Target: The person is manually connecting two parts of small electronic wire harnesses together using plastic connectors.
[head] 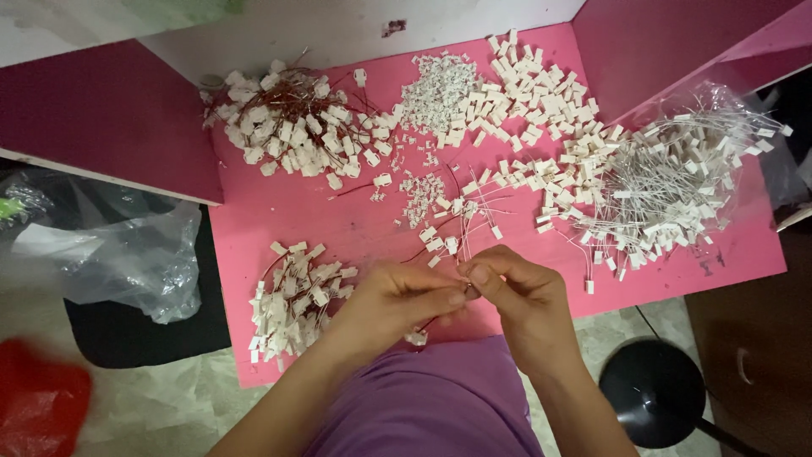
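Both hands (461, 292) pinched shut on small wired connector (470, 289), clear plastic bag (719, 101) far right w/ white-wired plugs.

Clear plastic bag (127, 254), black round stool (653, 404), red blurred object (38, 406)

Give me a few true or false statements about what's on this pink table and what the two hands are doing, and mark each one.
1. Both hands meet over the near edge of the pink table. True: the left hand and right hand pinch a small piece together with thin wire.
2. The clear bag on the right holds red-wired pieces. False: the pieces spilling from it have white wires.
3. A pile of white plugs with red wires lies at the far left of the table. True.
4. The small pile beside the left hand sits in a bowl. False: it lies straight on the table.
5. A black round stool stands on the floor at lower right. True.
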